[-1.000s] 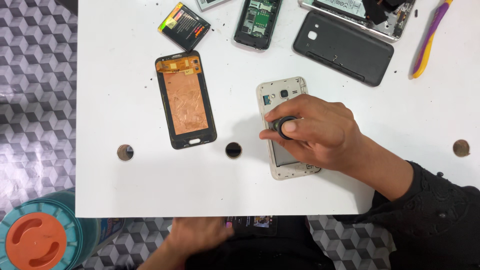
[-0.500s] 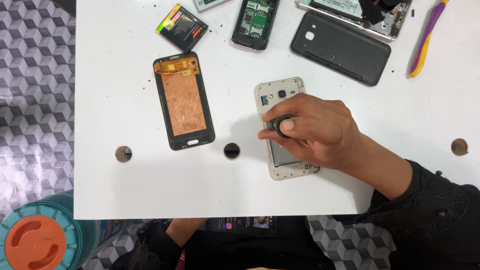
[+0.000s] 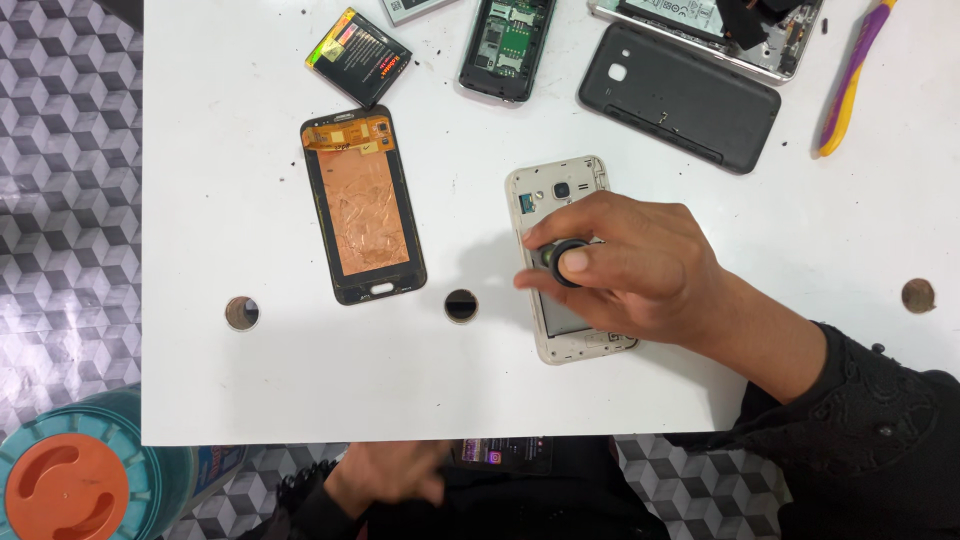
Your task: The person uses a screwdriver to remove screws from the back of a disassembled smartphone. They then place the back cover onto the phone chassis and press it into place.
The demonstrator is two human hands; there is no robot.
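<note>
Head view, at table centre: my right hand (image 3: 640, 270) sits over the white phone frame (image 3: 560, 195), which lies flat at about 3 o'clock from the copper-backed screen panel (image 3: 362, 207), well apart from it. Thumb and fingers (image 3: 573, 262) are closed together round a small black screwdriver cap (image 3: 555, 255), tool upright on the frame. Doing this well, I judge: keep the shaft plumb, press lightly, turn from the fingertips only. At 6 o'clock, below the table edge (image 3: 300, 425), my left hand (image 3: 385, 478) rests loosely curled; whether it grips anything, I cannot tell.
</note>
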